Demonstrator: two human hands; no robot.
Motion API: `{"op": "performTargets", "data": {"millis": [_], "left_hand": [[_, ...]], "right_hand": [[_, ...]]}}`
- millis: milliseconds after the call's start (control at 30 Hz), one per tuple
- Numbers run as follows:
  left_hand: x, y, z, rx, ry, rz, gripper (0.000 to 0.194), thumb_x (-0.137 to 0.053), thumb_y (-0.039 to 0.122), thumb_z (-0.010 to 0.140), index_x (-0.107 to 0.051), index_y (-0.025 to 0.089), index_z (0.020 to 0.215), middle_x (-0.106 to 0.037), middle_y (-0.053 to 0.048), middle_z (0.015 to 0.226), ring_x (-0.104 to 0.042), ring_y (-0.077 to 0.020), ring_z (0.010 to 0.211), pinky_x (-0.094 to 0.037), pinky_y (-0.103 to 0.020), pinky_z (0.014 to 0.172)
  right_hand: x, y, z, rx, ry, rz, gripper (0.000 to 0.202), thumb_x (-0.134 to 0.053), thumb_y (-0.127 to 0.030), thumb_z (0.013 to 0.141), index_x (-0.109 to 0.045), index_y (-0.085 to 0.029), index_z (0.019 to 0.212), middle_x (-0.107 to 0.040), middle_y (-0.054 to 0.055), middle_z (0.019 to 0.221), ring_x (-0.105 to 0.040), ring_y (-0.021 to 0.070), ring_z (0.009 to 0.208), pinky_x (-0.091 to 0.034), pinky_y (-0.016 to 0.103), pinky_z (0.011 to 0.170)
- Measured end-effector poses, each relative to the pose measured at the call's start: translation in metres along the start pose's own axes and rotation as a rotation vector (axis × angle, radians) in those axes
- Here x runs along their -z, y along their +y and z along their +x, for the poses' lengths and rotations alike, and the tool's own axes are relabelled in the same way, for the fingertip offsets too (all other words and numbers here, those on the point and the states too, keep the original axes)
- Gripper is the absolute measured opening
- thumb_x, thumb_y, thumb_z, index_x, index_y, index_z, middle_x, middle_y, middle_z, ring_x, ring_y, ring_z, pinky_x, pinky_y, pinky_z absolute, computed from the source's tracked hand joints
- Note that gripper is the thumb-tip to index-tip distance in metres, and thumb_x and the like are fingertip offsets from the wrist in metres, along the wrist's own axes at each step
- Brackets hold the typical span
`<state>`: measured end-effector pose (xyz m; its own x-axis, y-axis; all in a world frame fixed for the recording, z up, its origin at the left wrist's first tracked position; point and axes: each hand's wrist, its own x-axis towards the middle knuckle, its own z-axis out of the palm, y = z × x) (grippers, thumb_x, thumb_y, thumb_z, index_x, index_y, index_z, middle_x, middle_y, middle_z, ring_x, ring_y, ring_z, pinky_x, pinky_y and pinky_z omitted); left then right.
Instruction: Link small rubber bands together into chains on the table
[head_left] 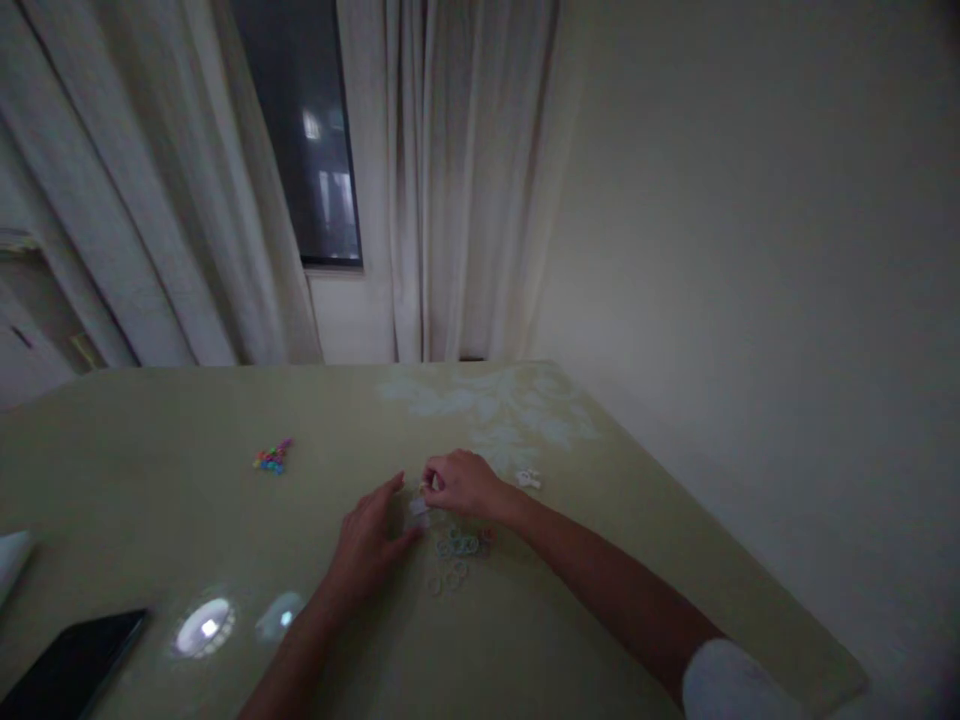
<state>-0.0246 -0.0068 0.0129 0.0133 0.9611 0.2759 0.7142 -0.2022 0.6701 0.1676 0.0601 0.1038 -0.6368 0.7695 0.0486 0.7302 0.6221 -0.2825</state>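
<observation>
My left hand (375, 535) rests on the table with thumb and fingers apart, beside a small clear, whitish piece (418, 507). Over that piece, my right hand (459, 483) has its fingers pinched together; whatever is between the fingertips is too small to make out. Just below my right hand lie several pale green and whitish rings (457, 545), with a few more whitish rings (452, 577) nearer to me. A small white cluster (528, 479) sits beyond my right wrist.
A pile of small multicoloured pieces (273, 457) lies on the table (187, 420) at the left. A black flat device (71, 665) and a white object (13, 560) are at the near left. A wall borders the right edge.
</observation>
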Motion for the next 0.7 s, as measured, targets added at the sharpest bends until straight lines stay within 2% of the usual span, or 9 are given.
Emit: {"op": "performTargets", "data": {"millis": [167, 333, 400, 433, 533, 600, 633, 700], "left_hand": [[0.002, 0.006, 0.003, 0.006, -0.009, 0.011, 0.07, -0.076, 0.033, 0.076, -0.058, 0.013, 0.141, -0.07, -0.018, 0.135, -0.065, -0.035, 0.124, -0.049, -0.048, 0.107], [0.008, 0.015, 0.003, 0.031, -0.048, 0.019, 0.067, -0.077, 0.031, 0.076, -0.061, 0.012, 0.138, -0.07, -0.018, 0.134, -0.065, -0.036, 0.124, -0.049, -0.048, 0.105], [0.008, 0.016, 0.002, 0.031, -0.055, 0.026, 0.066, -0.077, 0.03, 0.076, -0.062, 0.013, 0.137, -0.07, -0.018, 0.135, -0.064, -0.0363, 0.125, -0.048, -0.049, 0.106], [0.008, 0.016, 0.002, 0.031, -0.059, 0.027, 0.065, -0.077, 0.03, 0.076, -0.062, 0.013, 0.137, -0.07, -0.018, 0.135, -0.064, -0.0365, 0.125, -0.048, -0.049, 0.106], [0.01, 0.017, 0.001, 0.02, -0.073, 0.004, 0.067, -0.077, 0.029, 0.074, -0.061, 0.015, 0.138, -0.069, -0.018, 0.137, -0.063, -0.0365, 0.127, -0.047, -0.05, 0.107], [0.016, 0.022, 0.0, 0.0, -0.051, -0.024, 0.065, -0.077, 0.028, 0.072, -0.063, 0.017, 0.134, -0.069, -0.016, 0.136, -0.062, -0.0353, 0.126, -0.047, -0.049, 0.106], [0.02, 0.026, 0.0, -0.012, -0.032, -0.033, 0.059, -0.077, 0.028, 0.072, -0.067, 0.018, 0.129, -0.071, -0.015, 0.133, -0.063, -0.0343, 0.124, -0.048, -0.047, 0.104], [0.026, 0.036, -0.003, -0.027, -0.048, -0.027, 0.03, -0.07, 0.033, 0.079, -0.074, 0.02, 0.106, -0.077, -0.011, 0.113, -0.069, -0.03, 0.107, -0.051, -0.042, 0.094]], "right_hand": [[-0.001, -0.007, 0.008, 0.173, -0.213, -0.136, 0.017, -0.071, -0.032, 0.088, -0.079, -0.023, 0.101, -0.078, 0.004, 0.091, -0.067, 0.0214, 0.08, -0.037, 0.027, 0.063], [0.008, -0.001, 0.008, 0.284, -0.336, -0.044, 0.018, -0.065, -0.023, 0.095, -0.081, -0.024, 0.103, -0.079, 0.003, 0.095, -0.066, 0.0181, 0.079, -0.039, 0.025, 0.067], [0.011, 0.005, 0.003, 0.308, -0.301, 0.056, 0.018, -0.064, -0.021, 0.096, -0.081, -0.023, 0.101, -0.079, 0.003, 0.093, -0.065, 0.0165, 0.078, -0.04, 0.025, 0.069], [0.011, 0.007, -0.003, 0.296, -0.243, 0.12, 0.018, -0.064, -0.023, 0.097, -0.081, -0.022, 0.101, -0.078, 0.003, 0.092, -0.065, 0.0158, 0.078, -0.04, 0.024, 0.07], [0.006, 0.014, -0.034, 0.163, -0.006, 0.276, 0.018, -0.066, -0.03, 0.097, -0.08, -0.019, 0.103, -0.076, 0.003, 0.085, -0.062, 0.0145, 0.072, -0.04, 0.024, 0.068], [-0.003, 0.015, -0.061, 0.081, 0.02, 0.261, 0.012, -0.072, -0.028, 0.091, -0.08, -0.019, 0.095, -0.072, 0.002, 0.078, -0.059, 0.0142, 0.069, -0.037, 0.024, 0.066], [-0.009, 0.014, -0.074, 0.052, 0.012, 0.245, 0.011, -0.075, -0.029, 0.089, -0.08, -0.02, 0.092, -0.072, 0.001, 0.077, -0.059, 0.0145, 0.068, -0.037, 0.025, 0.066], [-0.021, 0.01, -0.095, -0.041, 0.008, 0.249, 0.012, -0.077, -0.032, 0.087, -0.079, -0.02, 0.09, -0.072, 0.002, 0.08, -0.06, 0.0153, 0.071, -0.037, 0.025, 0.066]]}}
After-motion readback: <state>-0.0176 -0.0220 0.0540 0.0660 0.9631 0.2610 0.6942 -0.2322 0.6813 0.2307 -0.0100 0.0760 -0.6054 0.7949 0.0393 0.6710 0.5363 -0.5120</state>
